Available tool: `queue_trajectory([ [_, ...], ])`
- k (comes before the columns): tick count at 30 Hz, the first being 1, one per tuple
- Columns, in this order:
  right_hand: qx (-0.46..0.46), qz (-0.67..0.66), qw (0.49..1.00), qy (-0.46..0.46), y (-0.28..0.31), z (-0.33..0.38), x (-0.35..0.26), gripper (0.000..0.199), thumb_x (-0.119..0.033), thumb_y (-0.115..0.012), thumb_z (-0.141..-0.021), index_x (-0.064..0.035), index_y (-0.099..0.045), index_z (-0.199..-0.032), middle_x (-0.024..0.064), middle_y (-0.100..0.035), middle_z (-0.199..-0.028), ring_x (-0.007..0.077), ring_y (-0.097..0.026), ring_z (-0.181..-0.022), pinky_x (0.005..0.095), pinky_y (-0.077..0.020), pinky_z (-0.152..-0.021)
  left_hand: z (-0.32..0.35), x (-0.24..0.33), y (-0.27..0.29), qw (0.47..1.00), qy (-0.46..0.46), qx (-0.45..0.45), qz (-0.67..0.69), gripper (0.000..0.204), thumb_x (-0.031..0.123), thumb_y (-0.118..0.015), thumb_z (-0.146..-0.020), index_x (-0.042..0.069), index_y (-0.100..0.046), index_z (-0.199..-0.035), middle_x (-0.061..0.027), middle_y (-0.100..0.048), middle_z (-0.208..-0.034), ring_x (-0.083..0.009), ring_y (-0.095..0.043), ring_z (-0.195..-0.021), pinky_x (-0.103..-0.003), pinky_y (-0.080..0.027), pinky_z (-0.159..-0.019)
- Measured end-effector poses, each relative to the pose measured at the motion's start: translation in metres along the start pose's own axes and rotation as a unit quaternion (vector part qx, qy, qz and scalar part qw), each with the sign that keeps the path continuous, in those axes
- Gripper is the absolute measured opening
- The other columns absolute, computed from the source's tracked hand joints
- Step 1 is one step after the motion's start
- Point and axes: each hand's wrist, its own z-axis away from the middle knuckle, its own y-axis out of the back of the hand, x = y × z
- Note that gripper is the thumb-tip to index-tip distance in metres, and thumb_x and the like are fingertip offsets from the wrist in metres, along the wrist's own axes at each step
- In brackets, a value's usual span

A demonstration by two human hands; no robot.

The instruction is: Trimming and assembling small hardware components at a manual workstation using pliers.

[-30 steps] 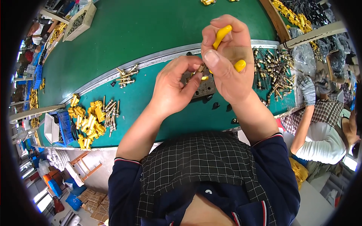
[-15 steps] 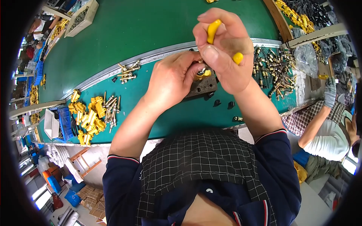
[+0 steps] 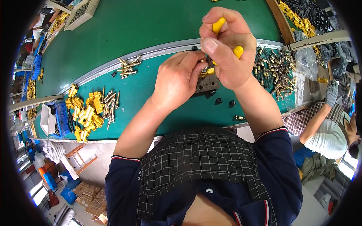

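My right hand [image 3: 235, 51] is closed around pliers with yellow handles [image 3: 219, 25], the thumb lying between the grips. The jaws point toward my left hand and are mostly hidden. My left hand [image 3: 174, 79] pinches a small shiny metal fitting [image 3: 204, 69] between thumb and forefinger, just above a dark metal block [image 3: 207, 84]. A bit of yellow shows beside the fitting, on top of the block. Small black caps [image 3: 218, 101] lie in front of the block, and a single brass fitting [image 3: 239, 118] rests nearer the table edge.
Yellow housings [image 3: 89, 117] and metal pins [image 3: 110, 104] are heaped at the left, beside a blue bin [image 3: 62, 119]. More pins [image 3: 129, 67] lie by the metal rail. A pile of brass fittings and springs [image 3: 277, 71] spreads at the right. Beyond it a gloved co-worker [image 3: 326, 128] sits.
Both hands have shifted slightly to the right. The right hand has tilted the pliers a little, and more yellow shows below its thumb. The left hand keeps its pinch.
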Motion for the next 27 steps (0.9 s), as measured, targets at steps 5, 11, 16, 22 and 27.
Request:
queue_trajectory([
  [5,-0.022,0.013,1.0,0.01,-0.003,-0.001,-0.001,0.031,0.007,-0.055,-0.073,-0.001,-0.054,-0.103,-0.0004,-0.044,-0.072,0.0051,-0.036,-0.064,0.0199,-0.0304,-0.054,0.0,-0.001,0.0,1.0,-0.006,0.003,0.002,0.012,0.007,-0.065,-0.081,0.002,-0.06,-0.091,-0.0103,-0.063,-0.079,-0.0302,-0.061,-0.071,-0.039,-0.05,-0.061],
  [11,0.003,0.041,0.998,-0.039,-0.002,0.006,0.007,0.034,0.005,-0.056,-0.07,-0.0009,-0.053,-0.104,-0.0001,-0.042,-0.073,0.0054,-0.036,-0.064,0.0198,-0.0299,-0.054,0.005,-0.007,-0.004,1.0,0.003,0.0,0.018,0.012,0.005,-0.066,-0.079,0.002,-0.059,-0.089,-0.0104,-0.062,-0.077,-0.03,-0.06,-0.068,-0.039,-0.05,-0.06],
  [16,-0.012,-0.004,0.999,-0.041,-0.008,0.005,0.009,0.04,0.004,-0.055,-0.067,-0.0025,-0.052,-0.107,-0.0005,-0.041,-0.073,0.0059,-0.034,-0.063,0.0199,-0.0295,-0.054,0.008,-0.015,-0.004,1.0,-0.013,0.018,0.022,0.012,0.004,-0.066,-0.078,0.003,-0.059,-0.088,-0.0101,-0.061,-0.076,-0.0295,-0.059,-0.068,-0.039,-0.049,-0.059],
  [22,-0.054,0.033,0.996,-0.054,-0.002,0.004,0.007,0.045,0.0,-0.055,-0.07,-0.0034,-0.048,-0.115,0.0008,-0.041,-0.075,0.0072,-0.032,-0.062,0.0205,-0.0296,-0.055,0.014,-0.021,-0.007,0.999,-0.011,0.009,0.049,0.014,0.004,-0.067,-0.077,0.003,-0.059,-0.088,-0.0099,-0.061,-0.077,-0.0294,-0.059,-0.069,-0.039,-0.049,-0.06],
  [27,0.096,-0.183,0.978,0.018,-0.008,-0.018,-0.039,0.047,-0.007,-0.057,-0.078,-0.0015,-0.041,-0.122,0.0036,-0.045,-0.079,0.0087,-0.036,-0.06,0.0214,-0.0333,-0.054,0.017,-0.014,-0.011,0.997,0.004,0.025,0.073,0.018,0.007,-0.07,-0.076,0.003,-0.058,-0.089,-0.0082,-0.06,-0.08,-0.0285,-0.059,-0.07,-0.037,-0.049,-0.062],
])
